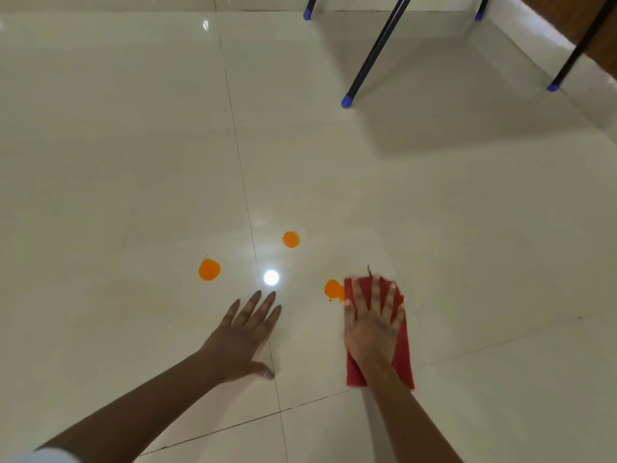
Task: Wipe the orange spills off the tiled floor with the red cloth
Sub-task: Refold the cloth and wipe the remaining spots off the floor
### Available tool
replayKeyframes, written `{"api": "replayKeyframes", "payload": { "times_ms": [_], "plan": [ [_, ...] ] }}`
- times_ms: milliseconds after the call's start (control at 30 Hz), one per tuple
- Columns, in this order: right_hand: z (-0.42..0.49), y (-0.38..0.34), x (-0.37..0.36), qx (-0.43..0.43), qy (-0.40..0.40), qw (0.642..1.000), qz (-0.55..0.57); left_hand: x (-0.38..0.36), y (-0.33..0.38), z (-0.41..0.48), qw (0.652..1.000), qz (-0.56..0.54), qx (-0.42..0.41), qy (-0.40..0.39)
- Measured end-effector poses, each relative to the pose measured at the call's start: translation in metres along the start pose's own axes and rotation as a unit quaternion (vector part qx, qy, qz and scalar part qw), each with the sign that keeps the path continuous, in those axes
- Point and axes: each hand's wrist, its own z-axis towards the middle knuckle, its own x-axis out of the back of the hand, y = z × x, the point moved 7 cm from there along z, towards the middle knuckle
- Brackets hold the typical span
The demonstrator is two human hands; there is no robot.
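Two bare arms reach in from the bottom. At about 5 o'clock, the right hand (372,324) lies flat on the red cloth (400,355), fingers spread apart, pressing it on the tiled floor (133,162). Its left edge touches one orange spill (333,290), right at the cloth's top corner. A second orange spill (290,239) sits near, toward 12 o'clock from the cloth. A third orange spill (209,269) sits farther off at 9 o'clock. The left hand (245,335) is flat at 6 o'clock, fingers close together and thumb out, holding nothing. A bright light spot (271,277) shines just past its fingertips. Black chair legs (377,51) with blue feet stand far off at 1 o'clock.
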Motion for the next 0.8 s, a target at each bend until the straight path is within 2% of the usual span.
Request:
{"api": "replayKeyframes", "payload": {
  "times_ms": [100,133,200,300,367,433,533,600,700,733,800],
  "plan": [
    [0.053,-0.015,0.001,-0.004,-0.002,1.0,-0.009,-0.013,-0.006,-0.002,1.0,0.005,0.004,-0.026],
    [0.06,-0.033,0.001,0.019,0.005,1.0,-0.019,-0.015,-0.007,-0.002,1.0,-0.001,0.004,-0.016],
    [0.039,-0.077,0.0,0.109,0.045,0.993,-0.029,-0.01,-0.01,-0.003,1.0,-0.013,0.019,0.019],
    [-0.042,-0.085,-0.015,0.229,0.023,0.972,-0.038,-0.007,-0.016,-0.012,0.997,-0.035,0.056,0.029],
    [-0.051,-0.04,-0.011,0.199,0.005,0.979,-0.045,-0.009,-0.018,-0.013,0.998,-0.025,0.061,0.022],
    [-0.013,0.0,0.003,0.122,0.038,0.991,-0.049,-0.01,-0.018,-0.011,0.997,-0.021,0.061,0.029],
    [0.06,-0.011,0.009,0.049,0.003,0.998,-0.035,-0.011,-0.015,-0.01,0.997,-0.028,0.058,0.05],
    [0.063,-0.061,-0.002,0.1,-0.007,0.994,-0.04,-0.011,-0.015,-0.01,0.996,-0.03,0.057,0.06],
    [-0.019,-0.116,-0.021,0.255,0.002,0.966,-0.03,-0.006,-0.019,-0.02,0.995,-0.04,0.077,0.058],
    [-0.052,-0.112,-0.025,0.288,-0.008,0.957,-0.031,-0.006,-0.023,-0.027,0.994,-0.046,0.089,0.051],
    [-0.085,-0.075,-0.022,0.287,-0.006,0.957,-0.034,-0.006,-0.032,-0.046,0.99,-0.057,0.12,0.039]
  ]
}}
